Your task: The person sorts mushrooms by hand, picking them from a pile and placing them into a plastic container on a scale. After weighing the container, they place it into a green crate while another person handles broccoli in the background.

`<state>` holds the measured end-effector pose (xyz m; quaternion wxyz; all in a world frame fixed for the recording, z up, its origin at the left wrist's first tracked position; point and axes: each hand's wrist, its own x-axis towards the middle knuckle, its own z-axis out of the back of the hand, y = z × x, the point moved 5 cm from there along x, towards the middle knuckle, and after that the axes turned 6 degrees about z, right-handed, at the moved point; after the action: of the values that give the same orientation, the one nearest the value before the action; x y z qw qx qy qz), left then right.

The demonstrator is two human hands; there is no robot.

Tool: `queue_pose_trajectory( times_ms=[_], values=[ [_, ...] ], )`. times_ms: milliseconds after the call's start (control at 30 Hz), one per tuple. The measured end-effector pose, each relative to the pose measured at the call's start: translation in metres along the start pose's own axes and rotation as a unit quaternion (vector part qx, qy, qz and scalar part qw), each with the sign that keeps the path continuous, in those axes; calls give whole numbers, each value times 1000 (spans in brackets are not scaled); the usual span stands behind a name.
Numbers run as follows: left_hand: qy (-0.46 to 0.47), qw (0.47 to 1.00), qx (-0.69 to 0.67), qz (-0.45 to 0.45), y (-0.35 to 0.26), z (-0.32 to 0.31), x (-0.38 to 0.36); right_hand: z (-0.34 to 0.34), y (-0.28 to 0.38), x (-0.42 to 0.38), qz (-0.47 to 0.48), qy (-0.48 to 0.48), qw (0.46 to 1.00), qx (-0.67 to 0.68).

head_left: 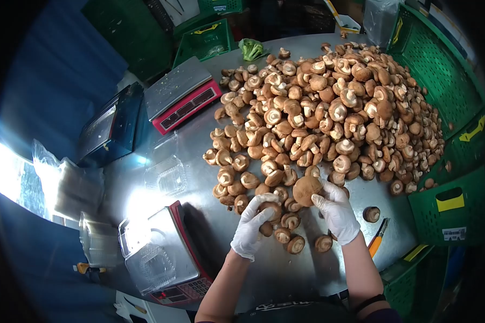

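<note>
While the right hand (337, 211) is closing its fingers around a large mushroom (306, 190) at the pile's (328, 107) near edge, the left hand (251, 226) is curling over a smaller mushroom (271, 209) just beside it, so sorting looks under way. Next probably comes carrying them to the clear tray (153, 264) on the scale (170, 258), left of the fingers, on a steel bench (199, 226) ringed by green crates (442, 70).

Near scale (164, 258) display cut by bottom edge; glare washes out clear trays (145, 242) on it.
</note>
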<state>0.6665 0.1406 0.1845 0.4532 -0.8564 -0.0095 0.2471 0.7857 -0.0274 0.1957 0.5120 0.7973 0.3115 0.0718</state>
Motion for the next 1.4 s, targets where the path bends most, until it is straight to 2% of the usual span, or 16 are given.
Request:
queue_pose_trajectory(
  times_ms=[267, 367, 400, 500, 633, 733, 833, 900, 933, 967, 1033, 1067, 1133, 1233, 1300, 1400],
  values=[
    [15, 995, 96, -31, -14, -16, -45, -35, -10, -44, -49, 58, 990, 118],
    [-3, 990, 138, 6, -7, -8, -71, -52, -26, -66, -122, 113, 985, -50],
    [-14, 986, 164, 9, 0, -2, -84, -68, -29, -74, -40, 115, 989, -80],
    [-39, 988, 133, 70, 20, 32, -132, -96, -49, -105, -25, 207, 950, -233],
    [-123, 978, 131, 108, 47, 80, -222, -129, -106, -149, 11, 349, 895, -278],
    [-199, 958, 165, 125, 69, 116, -294, -154, -125, -173, -110, 434, 851, -273],
    [-341, 821, 441, 126, 87, 173, -359, -159, -135, -167, -61, 439, 833, -331],
    [-431, 723, 474, 256, 118, 226, -394, -151, -140, -144, -7, 411, 830, -376],
    [-422, 619, 613, 251, 138, 252, -414, -152, -128, -129, -27, 372, 834, -407],
    [-400, 496, 733, 239, 165, 278, -436, -151, -120, -113, 55, 332, 835, -435],
    [-359, 484, 744, 289, 164, 288, -439, -154, -110, -81, 212, 235, 801, -508],
    [-343, 595, 636, 352, 129, 265, -420, -161, -106, -61, 331, 199, 739, -553],
    [-250, 727, 480, 422, 115, 250, -393, -186, -98, -22, 328, 138, 666, -656],
    [-58, 876, 429, 214, 65, 193, -341, -191, -120, 37, 354, 90, 511, -778],
    [3, 909, 390, 144, 37, 156, -304, -173, -125, 58, 264, 121, 531, -796],
    [12, 923, 382, -49, 21, 108, -236, -151, -117, 67, 308, 97, 542, -776]
  ],
)
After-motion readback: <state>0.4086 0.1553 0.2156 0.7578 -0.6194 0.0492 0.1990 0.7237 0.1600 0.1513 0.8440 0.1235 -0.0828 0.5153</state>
